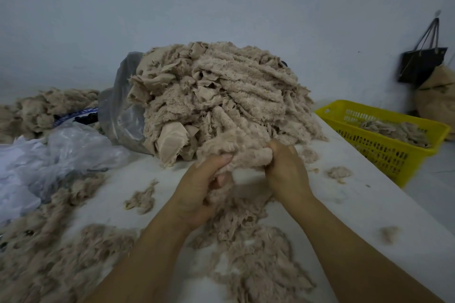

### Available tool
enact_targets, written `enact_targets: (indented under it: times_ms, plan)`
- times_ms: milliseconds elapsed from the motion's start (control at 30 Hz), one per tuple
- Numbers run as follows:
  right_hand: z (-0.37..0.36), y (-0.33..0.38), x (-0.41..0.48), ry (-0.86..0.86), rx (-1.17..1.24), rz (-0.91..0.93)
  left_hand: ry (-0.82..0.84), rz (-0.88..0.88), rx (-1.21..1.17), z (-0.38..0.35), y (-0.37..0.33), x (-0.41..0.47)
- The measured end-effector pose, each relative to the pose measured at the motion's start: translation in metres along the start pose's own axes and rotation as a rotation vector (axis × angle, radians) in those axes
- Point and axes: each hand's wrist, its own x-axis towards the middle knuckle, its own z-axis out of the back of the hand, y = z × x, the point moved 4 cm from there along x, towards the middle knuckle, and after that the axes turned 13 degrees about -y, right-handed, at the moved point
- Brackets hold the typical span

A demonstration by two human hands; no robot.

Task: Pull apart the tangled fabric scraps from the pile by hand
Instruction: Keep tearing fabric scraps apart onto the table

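A big pile of tangled beige fleece scraps [221,96] lies on the white table [344,204], spilling out of a grey plastic bag [123,110]. At the pile's near edge both hands hold one fluffy scrap [248,155]. My left hand [199,194] grips its left end with curled fingers, thumb on top. My right hand [285,172] grips its right end, fingers buried in the fleece. Below the hands a heap of loosened fluff [251,248] spreads toward me.
A yellow slotted basket [384,140] with some scraps stands at the right, off the table's edge. Crumpled clear plastic [49,155] and more fluff [49,253] cover the left side. A black bag [421,64] hangs on the wall at right, above a brown sack [435,98].
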Motion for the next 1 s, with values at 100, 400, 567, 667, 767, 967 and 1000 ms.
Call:
enact_targets:
  times_ms: [100,400,567,667,767,967,1000]
  plan:
    - [0.002,-0.021,0.005,-0.003,0.057,-0.158,-0.019,0.017,-0.232,0.005,-0.012,0.000]
    - [0.004,-0.047,0.009,-0.028,0.119,-0.331,-0.135,-0.026,-0.533,0.035,-0.027,0.017]
    - [0.011,-0.046,0.011,-0.100,0.085,-0.239,-0.147,-0.003,-0.552,0.040,-0.028,0.021]
    - [0.009,-0.012,0.003,-0.084,0.280,-0.045,-0.129,0.021,-0.484,0.027,-0.021,0.016]
    - [-0.004,0.023,-0.014,0.102,0.353,0.155,-0.088,0.073,-0.398,0.017,-0.013,0.010]
    - [-0.018,0.023,-0.019,0.200,0.445,0.115,0.002,0.028,-0.235,0.006,-0.003,0.010]
    - [-0.014,0.020,-0.017,0.172,0.451,0.092,0.004,0.000,-0.194,0.007,-0.001,0.013]
